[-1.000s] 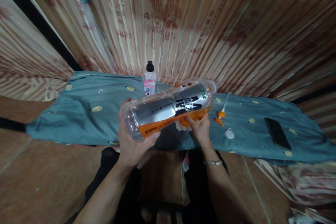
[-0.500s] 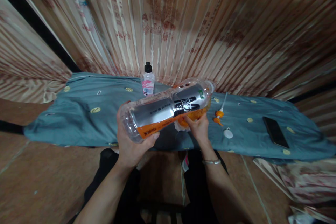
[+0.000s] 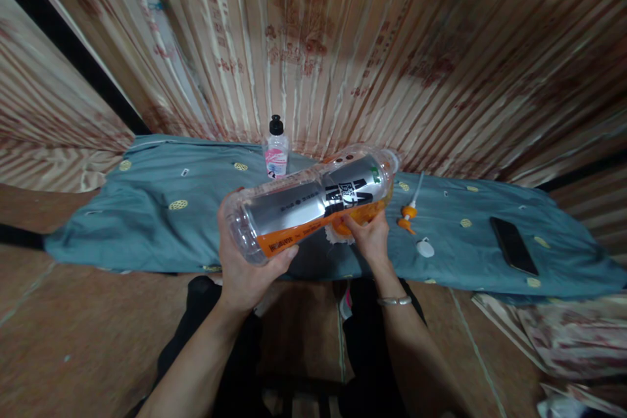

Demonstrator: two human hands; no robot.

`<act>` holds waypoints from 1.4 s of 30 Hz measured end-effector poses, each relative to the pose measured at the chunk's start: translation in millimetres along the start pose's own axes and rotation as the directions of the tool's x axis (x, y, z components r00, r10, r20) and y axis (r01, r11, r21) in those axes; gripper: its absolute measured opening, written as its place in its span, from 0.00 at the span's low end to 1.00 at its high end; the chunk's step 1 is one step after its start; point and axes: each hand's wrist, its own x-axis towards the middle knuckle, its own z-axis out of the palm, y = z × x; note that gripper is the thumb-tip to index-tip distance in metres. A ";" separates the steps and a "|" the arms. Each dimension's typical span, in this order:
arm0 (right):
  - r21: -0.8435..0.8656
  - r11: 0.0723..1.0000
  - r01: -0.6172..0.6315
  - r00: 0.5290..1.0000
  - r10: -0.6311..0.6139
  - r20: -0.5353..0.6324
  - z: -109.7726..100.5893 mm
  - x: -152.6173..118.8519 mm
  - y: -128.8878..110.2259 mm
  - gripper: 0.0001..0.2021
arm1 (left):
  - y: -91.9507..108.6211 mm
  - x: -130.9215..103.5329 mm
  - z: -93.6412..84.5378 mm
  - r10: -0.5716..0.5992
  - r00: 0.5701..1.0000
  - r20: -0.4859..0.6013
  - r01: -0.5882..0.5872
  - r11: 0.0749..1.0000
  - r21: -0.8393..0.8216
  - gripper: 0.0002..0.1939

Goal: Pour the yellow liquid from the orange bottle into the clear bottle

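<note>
The left hand (image 3: 242,281) had the large bottle (image 3: 289,208) by its base, the fingers curled around it and the thumb lying along the near side. The bottle was held slantwise above the tabletop, base to the left and nearer the person, neck pointing away to the right. Its label was silver with black print and an orange band.

The right hand (image 3: 373,240) was closed on an orange container (image 3: 367,213), mostly hidden under the neck half of the large bottle. The thumb lay across the container's near side; most of the other fingers were out of sight, and whether the two vessels touched could not be told. A ragged white edge (image 3: 337,235) showed at the container's near end. A silver bracelet (image 3: 394,301) circled the right wrist.

A blue-green cloth (image 3: 186,235) with yellow marks covered the tabletop. On it, behind the large bottle, a small bottle (image 3: 276,155) with a black top stood upright. To the right of the right hand lay an orange pump (image 3: 407,213) with a pale tube, a white disc (image 3: 426,247) just nearer the person, and, farther right, a black phone (image 3: 513,245). A pleated curtain (image 3: 304,32) hung behind.
</note>
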 end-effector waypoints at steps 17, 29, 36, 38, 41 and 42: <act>0.019 1.000 0.008 1.000 -0.008 0.018 -0.3 -1.4 -2.1 0.46 | -1.6 -2.0 -0.8 -0.027 1.000 0.001 0.027 1.000 -0.010 0.46; 0.023 1.000 0.003 1.000 -0.003 0.012 0.0 -0.5 -2.2 0.46 | 1.6 -0.5 1.6 -0.041 0.999 0.012 0.041 0.999 -0.012 0.47; 0.034 0.999 0.019 1.000 -0.019 0.009 1.1 -1.0 0.6 0.45 | 0.0 -1.3 1.0 -0.046 0.999 0.007 0.046 0.999 -0.008 0.50; 0.025 1.000 0.011 1.000 -0.011 0.001 1.5 -0.8 0.8 0.45 | -1.1 -1.7 0.8 -0.058 0.998 0.012 0.058 0.998 -0.015 0.50; 0.014 1.000 0.010 1.000 -0.010 -0.008 1.9 -0.7 0.4 0.45 | -2.8 -1.8 0.3 -0.043 0.999 0.014 0.043 0.999 -0.001 0.50; 0.013 1.000 0.012 1.000 -0.012 -0.008 2.0 -0.6 0.3 0.44 | -3.2 -1.8 0.1 -0.035 0.999 0.015 0.035 0.999 0.005 0.50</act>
